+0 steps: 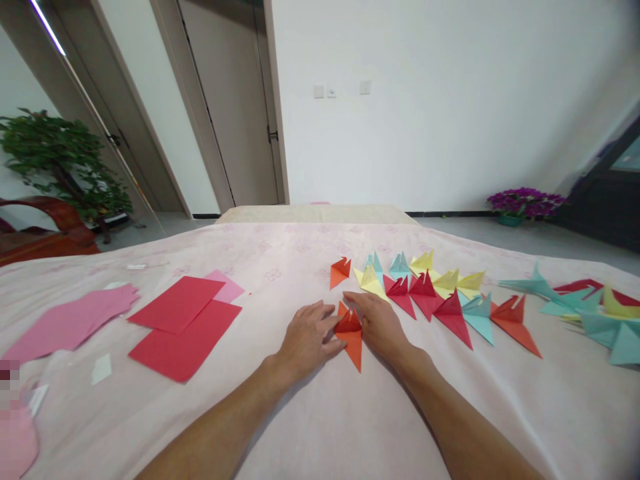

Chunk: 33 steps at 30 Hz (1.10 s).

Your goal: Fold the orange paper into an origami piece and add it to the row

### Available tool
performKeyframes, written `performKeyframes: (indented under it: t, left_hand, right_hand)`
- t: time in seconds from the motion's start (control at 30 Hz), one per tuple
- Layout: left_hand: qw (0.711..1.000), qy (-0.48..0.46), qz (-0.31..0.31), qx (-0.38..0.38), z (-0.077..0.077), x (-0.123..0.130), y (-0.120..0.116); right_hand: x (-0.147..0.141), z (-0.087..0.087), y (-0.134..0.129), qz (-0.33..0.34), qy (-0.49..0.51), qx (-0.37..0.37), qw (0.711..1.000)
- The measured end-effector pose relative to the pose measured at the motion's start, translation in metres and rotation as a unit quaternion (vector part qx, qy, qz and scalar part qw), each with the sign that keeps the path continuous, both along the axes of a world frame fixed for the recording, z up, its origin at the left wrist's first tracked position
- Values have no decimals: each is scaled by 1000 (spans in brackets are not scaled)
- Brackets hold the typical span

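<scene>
Between my two hands an orange paper crane (352,343) rests on the cloth, its pointed end toward me. My left hand (309,339) holds its left side, with the thumb and curved fingers touching the paper. Against its right side my right hand (379,328) is pressed, fingers stretched forward, and their tips are partly hidden. Just beyond my hands stands another orange crane (341,271). To the right are rows of folded cranes, among them a red crane (454,319), a yellow crane (371,280), a light blue crane (479,316) and an orange crane (517,323).
Red paper sheets (185,343) overlap to the left, partly covering a pink sheet (227,287). Farther left lies a pile of pink paper (75,323) near white scraps (101,369). More light blue cranes (617,333) sit at the right edge. A pale pink cloth (280,427) covers the table.
</scene>
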<state>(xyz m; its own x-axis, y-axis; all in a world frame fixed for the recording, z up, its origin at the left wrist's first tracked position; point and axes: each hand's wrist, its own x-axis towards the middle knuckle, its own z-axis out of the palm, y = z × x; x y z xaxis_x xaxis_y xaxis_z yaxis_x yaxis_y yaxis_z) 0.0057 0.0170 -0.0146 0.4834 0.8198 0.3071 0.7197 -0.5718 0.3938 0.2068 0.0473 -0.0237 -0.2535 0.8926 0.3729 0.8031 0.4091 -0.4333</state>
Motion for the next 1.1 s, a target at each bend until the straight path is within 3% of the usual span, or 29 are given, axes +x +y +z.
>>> performKeyframes:
  t: [0.1, 0.23, 0.37, 0.53, 0.63, 0.8, 0.93, 1.1]
  left_hand:
    - [998, -50, 32, -9, -2, 0, 1]
    - [994, -79, 75, -15, 1, -1, -1]
    - [994, -88, 59, -21, 2, -1, 0]
    - [988, -143, 24, -57, -1, -4, 4]
    - [963, -246, 10, -105, -3, -6, 6]
    - [886, -424, 57, -180, -5, -6, 8]
    - [858, -465, 66, -207, -4, -3, 8]
    - [844, -483, 55, -226, 0, -1, 6]
  right_hand:
    - [10, -4, -1, -24, 57, 14, 998]
    - [14, 7, -14, 6, 34, -61, 998]
    - [4, 17, -25, 1, 9, -58, 998]
    - [-4, 14, -25, -7, 49, -36, 998]
    - [-6, 13, -25, -2, 82, -52, 995]
    - [-12, 15, -28, 46, 169, -105, 979]
    - [-17, 16, -30, 94, 217, -129, 963]
    - [-20, 16, -33, 100, 232, -145, 957]
